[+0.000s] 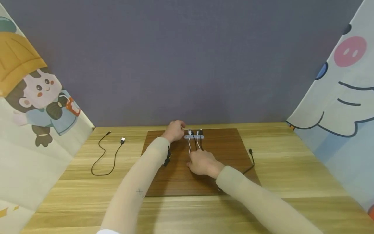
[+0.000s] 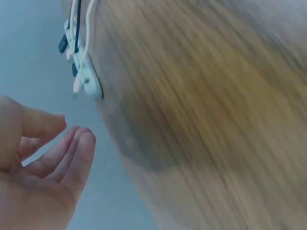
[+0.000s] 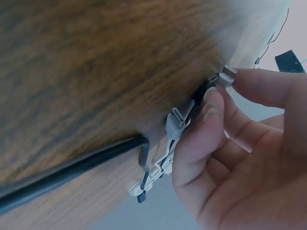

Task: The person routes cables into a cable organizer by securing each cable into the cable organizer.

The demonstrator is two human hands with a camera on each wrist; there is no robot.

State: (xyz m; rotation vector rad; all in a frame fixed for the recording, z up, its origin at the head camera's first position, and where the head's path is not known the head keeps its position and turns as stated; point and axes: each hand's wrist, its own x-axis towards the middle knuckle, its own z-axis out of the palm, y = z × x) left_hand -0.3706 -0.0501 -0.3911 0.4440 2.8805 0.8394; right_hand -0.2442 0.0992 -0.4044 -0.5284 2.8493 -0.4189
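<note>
A pale cable holder lies near the far edge of the brown wooden board, with white and black cables set in it. In front of it my right hand pinches a white plug with a metal end. Against its fingers lies a black plug, and a grey USB-C plug hangs close by. My left hand is just left of the holder, apart from it. Its fingers are loosely bent and hold nothing. The palm hides part of the cables in the head view.
On the light wooden table, a looped black USB cable lies left of the board. Another black cable extends past the board's right edge. A grey partition stands behind the table.
</note>
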